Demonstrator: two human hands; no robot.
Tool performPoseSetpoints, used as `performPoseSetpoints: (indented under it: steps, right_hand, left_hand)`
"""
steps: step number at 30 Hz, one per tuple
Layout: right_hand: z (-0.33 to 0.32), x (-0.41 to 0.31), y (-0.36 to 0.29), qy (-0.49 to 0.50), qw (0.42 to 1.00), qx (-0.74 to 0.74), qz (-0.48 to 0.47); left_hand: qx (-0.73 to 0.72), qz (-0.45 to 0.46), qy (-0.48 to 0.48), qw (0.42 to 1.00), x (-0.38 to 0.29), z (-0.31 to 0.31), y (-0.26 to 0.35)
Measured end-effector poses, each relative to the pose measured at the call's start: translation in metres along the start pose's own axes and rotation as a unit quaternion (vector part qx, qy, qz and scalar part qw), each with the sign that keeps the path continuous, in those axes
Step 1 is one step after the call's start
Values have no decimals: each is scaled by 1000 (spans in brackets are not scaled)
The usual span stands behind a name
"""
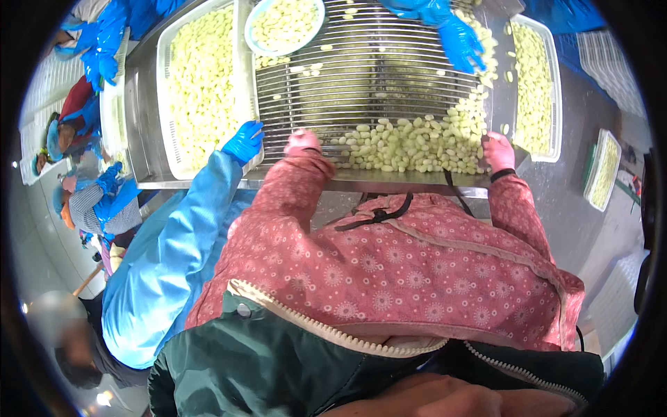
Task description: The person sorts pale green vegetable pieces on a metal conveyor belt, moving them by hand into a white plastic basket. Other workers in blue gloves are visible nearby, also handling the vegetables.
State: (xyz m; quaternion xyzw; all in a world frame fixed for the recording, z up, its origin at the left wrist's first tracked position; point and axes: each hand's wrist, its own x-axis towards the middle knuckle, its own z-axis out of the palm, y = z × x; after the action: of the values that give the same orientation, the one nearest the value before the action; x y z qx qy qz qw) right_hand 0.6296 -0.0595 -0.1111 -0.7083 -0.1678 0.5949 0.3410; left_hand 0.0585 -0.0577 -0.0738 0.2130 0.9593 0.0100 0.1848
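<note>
My left hand, in a pink glove with a patterned pink sleeve, rests on the metal bar grate near its front edge. Its fingers are curled, and what lies under them is hidden. To its right is a heap of pale green, bean-like oval pieces, spread along the front of the grate. At the heap's right end my right hand, also gloved in pink, is by the metal side rim. Its fingertips are partly hidden, so I cannot tell whether they hold a piece.
A full white plastic crate stands at left, with a co-worker's blue-gloved hand at its edge. A bowl of pieces sits at the back. Another blue-gloved hand reaches in from across. A second filled crate is at right.
</note>
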Motion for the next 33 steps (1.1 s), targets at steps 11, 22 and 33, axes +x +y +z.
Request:
performPoseSetpoints:
  steps: [11, 22, 33]
  right_hand:
    - [-43, -22, -30, 158, 981, -12, -113]
    - [-25, -14, -4, 257, 936, -73, -230]
    - [-22, -15, -24, 312, 916, -77, -240]
  left_hand:
    - [339, 538, -82, 768, -33, -59, 41]
    - [310, 764, -110, 556, -149, 78, 123]
    - [214, 794, -146, 549, -343, 198, 302]
